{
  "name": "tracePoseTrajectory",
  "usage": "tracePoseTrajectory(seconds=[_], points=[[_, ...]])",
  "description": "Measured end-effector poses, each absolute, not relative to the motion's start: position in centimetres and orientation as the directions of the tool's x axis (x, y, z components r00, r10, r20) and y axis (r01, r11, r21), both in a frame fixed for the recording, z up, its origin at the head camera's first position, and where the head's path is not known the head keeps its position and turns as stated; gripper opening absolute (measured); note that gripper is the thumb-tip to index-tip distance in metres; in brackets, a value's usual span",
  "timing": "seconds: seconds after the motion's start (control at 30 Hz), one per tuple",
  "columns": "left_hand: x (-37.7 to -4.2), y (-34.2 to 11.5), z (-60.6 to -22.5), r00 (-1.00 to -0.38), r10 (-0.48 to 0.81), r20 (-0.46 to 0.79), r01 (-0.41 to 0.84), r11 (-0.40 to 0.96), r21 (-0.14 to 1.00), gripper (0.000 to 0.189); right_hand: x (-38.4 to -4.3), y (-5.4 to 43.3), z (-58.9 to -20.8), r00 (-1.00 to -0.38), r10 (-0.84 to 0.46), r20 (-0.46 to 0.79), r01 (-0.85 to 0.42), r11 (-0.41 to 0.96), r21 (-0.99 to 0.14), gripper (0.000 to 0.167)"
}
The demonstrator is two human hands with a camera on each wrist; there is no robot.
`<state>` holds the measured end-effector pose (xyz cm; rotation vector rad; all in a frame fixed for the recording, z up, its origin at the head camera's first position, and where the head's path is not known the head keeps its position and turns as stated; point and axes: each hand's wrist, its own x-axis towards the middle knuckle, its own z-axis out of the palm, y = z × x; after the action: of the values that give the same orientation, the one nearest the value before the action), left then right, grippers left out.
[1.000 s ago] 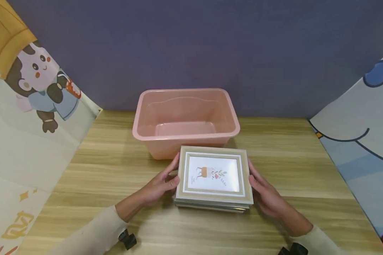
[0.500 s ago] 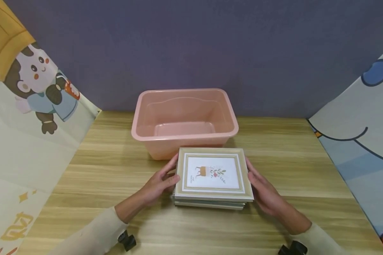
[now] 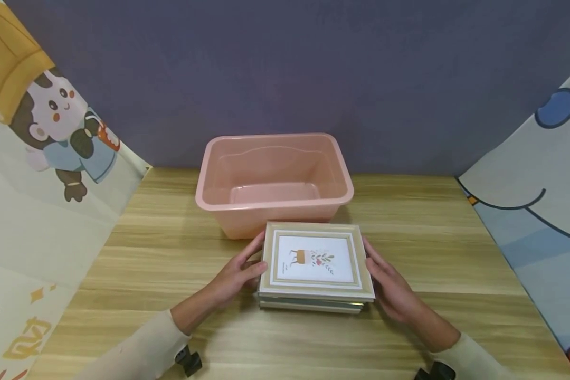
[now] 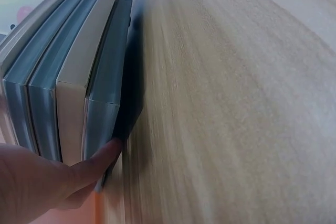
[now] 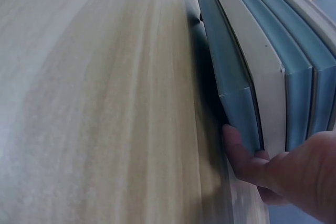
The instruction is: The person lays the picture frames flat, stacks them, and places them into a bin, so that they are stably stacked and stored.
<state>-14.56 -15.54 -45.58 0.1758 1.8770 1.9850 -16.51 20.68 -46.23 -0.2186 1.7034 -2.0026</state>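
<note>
A stack of several picture frames [image 3: 315, 303] lies flat over the wooden table, just in front of a pink plastic bin [image 3: 275, 207]. The top picture frame [image 3: 315, 258] has a cream border and a print of flowers and leaves. My left hand [image 3: 235, 274] grips the stack's left side, while my right hand [image 3: 396, 290] holds the right side. From the left wrist, blue and cream frame edges [image 4: 73, 72] show, with the left fingers [image 4: 100, 163] reaching to the lowest one. On the other side, the right fingers [image 5: 241, 156] do likewise at the lowest blue frame [image 5: 231, 66].
The pink bin stands upright behind the stack, near the dark blue back panel [image 3: 285, 68], with its inner floor visible. Wood-grain table [image 3: 432, 227] extends on both sides. Printed cartoon panels [image 3: 43, 211] border it left and right.
The stack has shifted slightly toward me and left, and its top has tilted so the glare is gone. My right hand has moved slightly left; the left hand stays nearly in place.
</note>
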Motion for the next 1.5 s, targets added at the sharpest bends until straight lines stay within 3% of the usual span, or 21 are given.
tracePoseTrajectory(seconds=[0.5,0.83,1.07,1.5], points=[[-13.6,-15.1,-44.9,-0.901,0.384,-0.2,-0.201,0.037,0.979,0.081,-15.8,21.7,-46.5,-0.855,-0.49,-0.168,0.24,-0.086,-0.967,0.06],[-13.1,-14.7,-43.9,-0.905,0.387,-0.175,-0.16,0.071,0.985,0.084,-15.9,22.7,-46.1,-0.819,-0.573,-0.035,0.141,-0.142,-0.98,0.059],[-12.9,-14.8,-43.3,-0.902,0.387,-0.192,-0.185,0.054,0.981,0.086,-16.1,23.4,-46.0,-0.754,-0.656,0.038,0.096,-0.168,-0.981,0.067],[-12.2,-15.0,-41.9,-0.908,0.377,-0.183,-0.159,0.093,0.983,0.083,-16.4,23.8,-45.3,-0.736,-0.67,0.097,0.044,-0.19,-0.981,0.086]])
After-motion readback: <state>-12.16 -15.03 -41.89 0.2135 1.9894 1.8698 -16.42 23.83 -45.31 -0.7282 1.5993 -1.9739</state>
